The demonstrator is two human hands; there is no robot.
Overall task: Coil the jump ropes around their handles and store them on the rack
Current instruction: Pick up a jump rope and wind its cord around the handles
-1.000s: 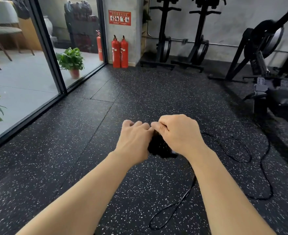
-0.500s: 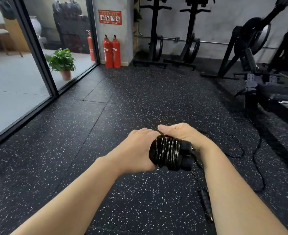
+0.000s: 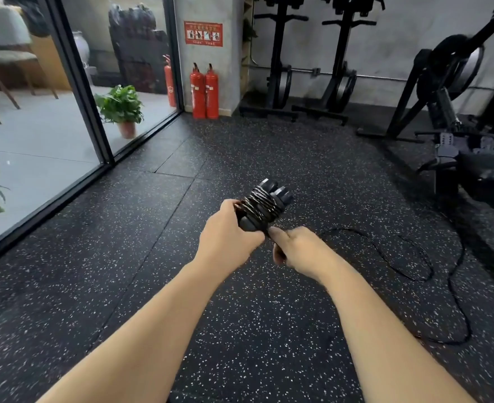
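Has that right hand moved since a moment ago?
Yes. The right hand was on top of the wrapped handles; it now sits below them, nearer the person, pinching the rope, judging against the left hand.

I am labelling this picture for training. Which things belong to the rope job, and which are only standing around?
Job:
handles, wound with rope, held by left hand
loose rope on floor
right hand, pinching the rope

Around:
extinguishers
plant
barbell stands
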